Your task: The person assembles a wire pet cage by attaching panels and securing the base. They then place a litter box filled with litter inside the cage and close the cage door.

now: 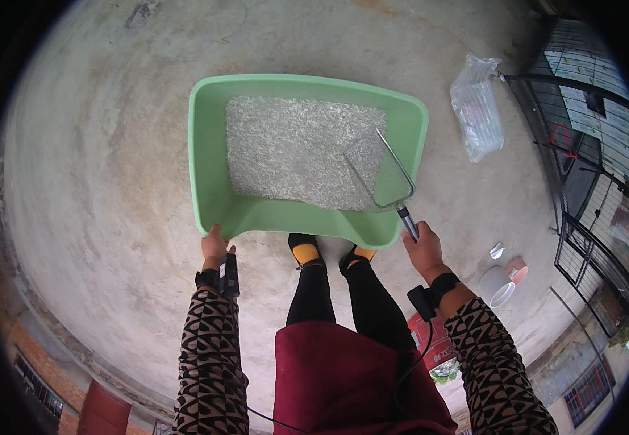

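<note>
A green litter box [271,217] stands on the concrete in front of my feet, its near side cut lower in the middle. Grey, pellet-like litter [293,148] covers its bottom. My left hand [215,245] is closed on the near left corner of the rim. In my right hand [424,249], the fingers wrap round the dark handle of a wire-framed litter scoop [401,170]. The scoop's mesh head reaches over the right part of the box, low over the litter; whether it touches the litter I cannot tell.
A clear plastic bag [477,109] lies on the floor to the right of the box. Further right stand black metal cage frames [575,167]. A white tub [496,286] and a pink container [517,270] lie near my right forearm, and a red package [430,337] is beside my leg.
</note>
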Motion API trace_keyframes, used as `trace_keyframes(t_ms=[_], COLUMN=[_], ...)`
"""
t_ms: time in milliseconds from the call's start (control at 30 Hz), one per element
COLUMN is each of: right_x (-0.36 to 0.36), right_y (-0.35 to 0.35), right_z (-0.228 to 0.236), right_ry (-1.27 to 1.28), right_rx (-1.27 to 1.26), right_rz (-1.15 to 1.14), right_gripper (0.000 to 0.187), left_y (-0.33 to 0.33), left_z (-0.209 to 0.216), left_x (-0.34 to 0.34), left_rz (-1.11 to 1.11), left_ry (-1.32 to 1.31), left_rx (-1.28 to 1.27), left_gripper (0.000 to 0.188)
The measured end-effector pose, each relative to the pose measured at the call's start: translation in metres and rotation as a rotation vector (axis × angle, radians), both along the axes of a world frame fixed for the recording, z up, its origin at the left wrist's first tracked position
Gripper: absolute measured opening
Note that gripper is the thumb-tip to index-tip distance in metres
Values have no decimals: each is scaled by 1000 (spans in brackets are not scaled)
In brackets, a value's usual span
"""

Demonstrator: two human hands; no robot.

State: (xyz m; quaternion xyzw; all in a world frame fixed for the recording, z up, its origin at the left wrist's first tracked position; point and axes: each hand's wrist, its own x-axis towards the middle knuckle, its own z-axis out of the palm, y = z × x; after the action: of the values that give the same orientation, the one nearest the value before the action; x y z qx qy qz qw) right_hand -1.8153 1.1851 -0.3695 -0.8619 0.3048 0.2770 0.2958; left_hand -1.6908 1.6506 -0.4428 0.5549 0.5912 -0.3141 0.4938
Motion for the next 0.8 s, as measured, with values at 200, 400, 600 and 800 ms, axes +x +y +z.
trace_keyframes(t_ms=[200,400,600,800], right_x=[29,29,28,54], right_y=[-5,4,-2,13], right_z=[-39,-41,9,40], right_ry=[-277,-305,-345,-241], right_rx=[166,503,545,396], right_rz=[-398,-906,-1045,-1256], right_gripper=[24,21,25,25], left_y=[-19,-31,3,16], left_z=[-2,-9,24,10], left_x=[-28,-44,-16,88], left_rz=[211,487,94,-371], left_ry=[-56,-306,-357,-229], left_rx=[-107,-2,71,38], left_gripper=[63,52,44,42])
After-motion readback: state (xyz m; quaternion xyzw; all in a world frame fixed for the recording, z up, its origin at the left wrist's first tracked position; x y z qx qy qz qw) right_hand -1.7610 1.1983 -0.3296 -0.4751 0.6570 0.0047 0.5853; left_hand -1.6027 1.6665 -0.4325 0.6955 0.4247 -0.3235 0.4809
